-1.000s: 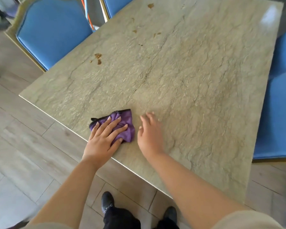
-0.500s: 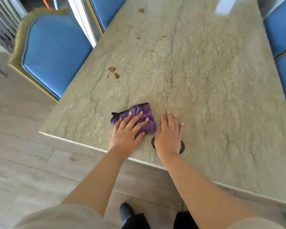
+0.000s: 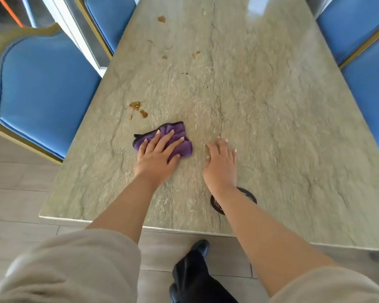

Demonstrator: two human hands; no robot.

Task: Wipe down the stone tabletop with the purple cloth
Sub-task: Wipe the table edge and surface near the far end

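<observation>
- Purple cloth (image 3: 179, 136), bunched into soft folds with a dark edge trim showing along its far and left sides, lies on the stone tabletop (image 3: 271, 106) near the table's near-left part.
- Left hand (image 3: 157, 155) presses flat on the cloth, fingers straight and spread over the fabric, thumb alongside its near-right fold; nothing is curled around it.
- Right hand (image 3: 221, 165) rests just beside the cloth to its right, apart from it, fingers relaxed and extended on bare stone, holding nothing.
- Tabletop is greenish-grey stone with rough veining and a long dark crack line running away from the person.
- Brown spill spots (image 3: 138, 108) sit just beyond the cloth to its far left; smaller brown stains (image 3: 161, 18) lie farther up the table.
- Round black disc (image 3: 247, 197) lies on the stone partly under the right forearm, near the front edge.
- Blue chairs (image 3: 44, 92) with gold frames stand along both sides of the table.
- Beige sleeves (image 3: 74, 270) and dark shoes (image 3: 200, 248) show below, over a pale plank floor (image 3: 13, 204).
</observation>
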